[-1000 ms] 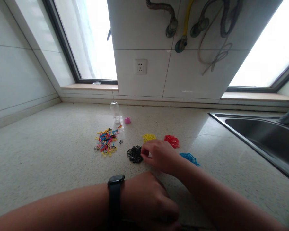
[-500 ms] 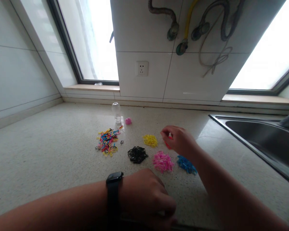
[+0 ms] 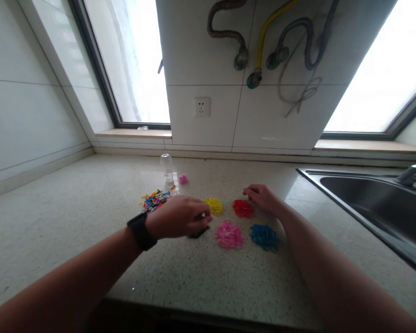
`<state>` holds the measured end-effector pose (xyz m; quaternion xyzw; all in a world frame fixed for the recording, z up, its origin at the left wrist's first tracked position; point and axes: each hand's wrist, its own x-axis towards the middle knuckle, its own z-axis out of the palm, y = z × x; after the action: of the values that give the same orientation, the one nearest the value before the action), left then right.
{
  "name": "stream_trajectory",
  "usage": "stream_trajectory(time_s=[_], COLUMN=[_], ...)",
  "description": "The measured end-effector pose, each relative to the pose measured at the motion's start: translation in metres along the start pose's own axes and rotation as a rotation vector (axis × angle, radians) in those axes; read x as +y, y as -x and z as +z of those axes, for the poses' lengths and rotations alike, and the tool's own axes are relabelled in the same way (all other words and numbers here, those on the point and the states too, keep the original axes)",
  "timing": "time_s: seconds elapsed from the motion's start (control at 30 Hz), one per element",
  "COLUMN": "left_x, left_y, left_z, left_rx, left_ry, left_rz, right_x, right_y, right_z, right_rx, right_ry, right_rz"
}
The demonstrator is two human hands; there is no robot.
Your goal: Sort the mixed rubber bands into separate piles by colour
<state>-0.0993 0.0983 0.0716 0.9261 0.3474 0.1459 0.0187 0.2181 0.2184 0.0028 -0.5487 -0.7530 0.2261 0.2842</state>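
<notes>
My left hand (image 3: 182, 215), with a black watch on its wrist, is over the pile of black rubber bands (image 3: 198, 233) and hides most of it. Its fingers are curled together; anything in them is too small to make out. Just beyond the red rubber bands (image 3: 243, 208) is my right hand (image 3: 263, 198), thumb and fingertips pinched together, contents hidden. Yellow rubber bands (image 3: 214, 206) lie between the hands. Nearer to me are pink rubber bands (image 3: 229, 235) and blue rubber bands (image 3: 264, 237). A mixed-colour pile of rubber bands (image 3: 154, 200) is partly covered by my left hand.
Behind the mixed pile stand a clear plastic bottle (image 3: 167, 169) and a pink cap (image 3: 183, 179). A steel sink (image 3: 319, 180) is set into the speckled counter (image 3: 72, 222) at right. The tiled wall holds a socket (image 3: 201, 107) and hoses (image 3: 263, 37).
My left hand has moved from the counter's front edge, up and left, to the black pile. My right hand has shifted slightly right, uncovering the red pile. The view has tilted a little.
</notes>
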Motion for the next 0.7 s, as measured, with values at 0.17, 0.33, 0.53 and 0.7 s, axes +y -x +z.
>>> stream_trajectory(time_s=[0.17, 0.33, 0.53, 0.7], left_x=[-0.076, -0.123, -0.127, -0.127], left_y=[0.011, 0.027, 0.023, 0.022], left_z=[-0.004, 0.009, 0.021, 0.024], left_rx=[0.139, 0.101, 0.009, -0.047], left_ry=[-0.132, -0.201, -0.233, -0.252], left_rz=[-0.372, -0.593, -0.659, -0.723], right_x=[-0.001, 0.0, 0.003, 0.002], right_y=[-0.001, -0.003, -0.005, -0.005], right_z=[0.0, 0.0, 0.0, 0.0], right_rx=[-0.036, -0.063, -0.062, -0.073], right_ry=[0.023, 0.076, 0.04, 0.061], right_rz=[-0.005, -0.024, -0.033, -0.027])
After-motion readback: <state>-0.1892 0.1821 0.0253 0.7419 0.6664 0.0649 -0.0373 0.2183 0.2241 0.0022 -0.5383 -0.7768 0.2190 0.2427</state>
